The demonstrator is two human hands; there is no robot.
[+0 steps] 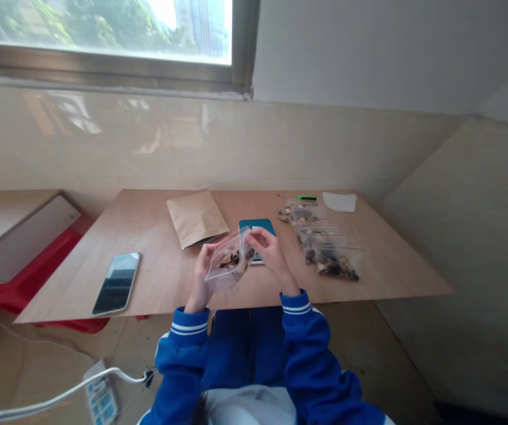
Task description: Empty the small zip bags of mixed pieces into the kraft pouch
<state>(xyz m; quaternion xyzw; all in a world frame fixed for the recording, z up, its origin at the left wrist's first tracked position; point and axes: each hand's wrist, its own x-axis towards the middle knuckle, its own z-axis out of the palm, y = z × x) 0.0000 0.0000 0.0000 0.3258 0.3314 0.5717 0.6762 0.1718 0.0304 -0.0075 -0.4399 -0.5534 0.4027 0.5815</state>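
Note:
A clear zip-lock bag (222, 277) with a red strip along its edge hangs between my hands over the table's front part. Brown and dark dried pieces lie inside it. My left hand (201, 276) grips the bag's left side, and my right hand (270, 250) pinches its upper right edge. Behind the bag, partly covered by it and by my right hand, lies a flat teal object (254, 223) with a white area; its kind is hard to make out. To the right, several similar filled zip-lock bags (337, 263) lie overlapping in a row.
A brown paper envelope (196, 217) lies at back left, and a phone (117, 282) near the front left edge. A green-handled screwdriver (307, 198) and white paper (340, 202) lie at back right. Below on the floor are a power strip (101, 394) and white cable (50, 402).

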